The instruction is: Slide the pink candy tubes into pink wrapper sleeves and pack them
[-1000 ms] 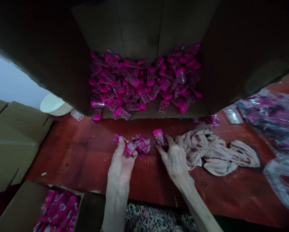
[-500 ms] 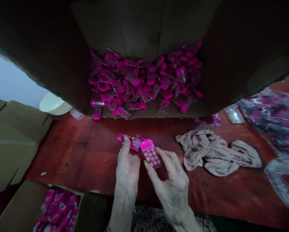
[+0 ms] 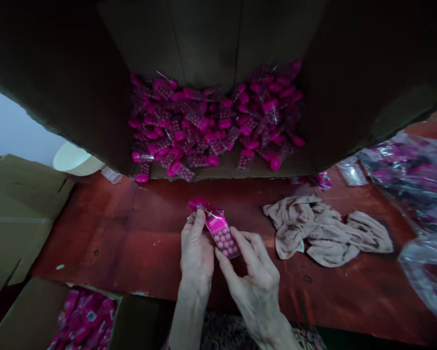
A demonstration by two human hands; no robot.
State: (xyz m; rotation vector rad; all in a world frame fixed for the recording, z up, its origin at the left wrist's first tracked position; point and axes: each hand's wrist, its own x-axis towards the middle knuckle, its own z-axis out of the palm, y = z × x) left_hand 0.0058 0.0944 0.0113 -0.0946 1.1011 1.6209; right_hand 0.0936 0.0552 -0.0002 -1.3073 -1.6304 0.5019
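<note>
Above the red table, my right hand (image 3: 253, 277) grips a small clear box of pink balls (image 3: 226, 240) with a pink cap, between thumb and fingers. The box is tilted, its cap up and to the left. My left hand (image 3: 198, 253) pinches a shiny pink wrapper (image 3: 198, 205) under its thumb; the wrapper lies against the capped end of the box. How far the box reaches into the wrapper I cannot tell. Beyond my hands, a big cardboard box (image 3: 207, 43) holds a heap of similar pink-capped boxes (image 3: 218, 131).
A crumpled cloth (image 3: 326, 231) lies on the red table (image 3: 131, 238), right of my hands. Further right are plastic bags (image 3: 419, 170) with pink items. At the lower left, an open carton (image 3: 28, 316) holds pink packets (image 3: 89, 318). A white bowl (image 3: 76, 160) is at the left.
The wrapper has turned and its end now meets the cap of the small box. My two hands have come closer together, the left one moving slightly right.
</note>
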